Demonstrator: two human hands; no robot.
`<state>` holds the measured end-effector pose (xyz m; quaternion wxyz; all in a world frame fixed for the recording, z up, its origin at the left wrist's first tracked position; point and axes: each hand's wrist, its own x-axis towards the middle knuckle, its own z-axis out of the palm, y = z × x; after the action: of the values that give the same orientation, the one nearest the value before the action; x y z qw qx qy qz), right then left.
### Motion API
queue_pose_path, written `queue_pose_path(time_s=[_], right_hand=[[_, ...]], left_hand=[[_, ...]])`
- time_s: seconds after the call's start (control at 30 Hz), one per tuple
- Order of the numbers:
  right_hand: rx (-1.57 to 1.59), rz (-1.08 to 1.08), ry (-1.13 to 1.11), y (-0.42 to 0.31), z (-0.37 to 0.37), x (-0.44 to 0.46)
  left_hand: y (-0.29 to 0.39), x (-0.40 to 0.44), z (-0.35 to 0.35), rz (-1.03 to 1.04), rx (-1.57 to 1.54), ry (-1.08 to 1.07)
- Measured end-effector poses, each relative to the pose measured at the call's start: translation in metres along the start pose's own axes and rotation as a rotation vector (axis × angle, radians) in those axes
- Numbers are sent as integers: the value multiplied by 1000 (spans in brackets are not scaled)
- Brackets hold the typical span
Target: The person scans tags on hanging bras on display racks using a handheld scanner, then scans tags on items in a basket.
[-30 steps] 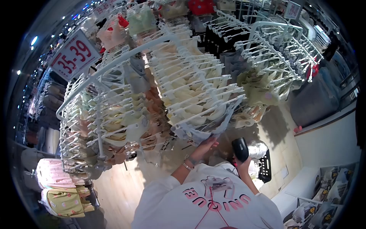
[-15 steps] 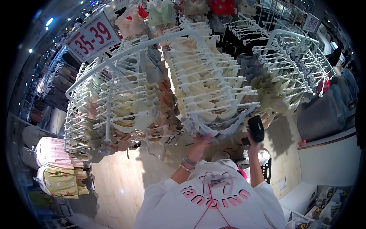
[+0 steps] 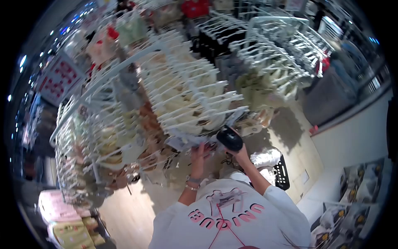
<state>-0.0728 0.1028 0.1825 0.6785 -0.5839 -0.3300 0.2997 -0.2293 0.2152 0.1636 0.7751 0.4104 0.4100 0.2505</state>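
Observation:
My right hand is wrapped around a black handheld scanner, its rounded head tilted up toward the left. To its left, my left hand reaches up with fingers apart at the lower edge of a pale grey-blue garment. A small dark, reddish piece shows beside those fingertips; blur hides what it is. Above both hands, cream garments hang in a dense row from white clip hangers.
More hangers with garments fill the rack at left, under a blurred price sign. Another loaded rack stands at right. A black basket with white items is by my right side. Folded clothes sit lower left.
The view has swung, so the racks appear shifted left and tilted. My left hand has turned more upright beside the grey-blue garment, and the scanner's head now tips left toward it.

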Motion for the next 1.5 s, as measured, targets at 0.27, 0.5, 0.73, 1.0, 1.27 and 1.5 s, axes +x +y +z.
queue_pose_path(time_s=[0.27, 0.5, 0.73, 1.0, 1.27, 1.5], right_hand=[[-27, -34, -36, 2, 4, 0], [-11, -71, -58, 3, 15, 2], [-32, -50, -33, -4, 20, 0], [-41, -47, 4, 5, 17, -4], [-51, 182, 201, 18, -18, -22], [54, 204, 325, 19, -23, -28]], left_hand=[[25, -8, 8, 197, 33, 280], [-6, 22, -25, 292, 210, 205], [-47, 49, -53, 520, 683, 344], [-41, 46, -54, 392, 451, 243], [66, -30, -28, -234, 881, -226], [82, -72, 48, 769, 954, -395]])
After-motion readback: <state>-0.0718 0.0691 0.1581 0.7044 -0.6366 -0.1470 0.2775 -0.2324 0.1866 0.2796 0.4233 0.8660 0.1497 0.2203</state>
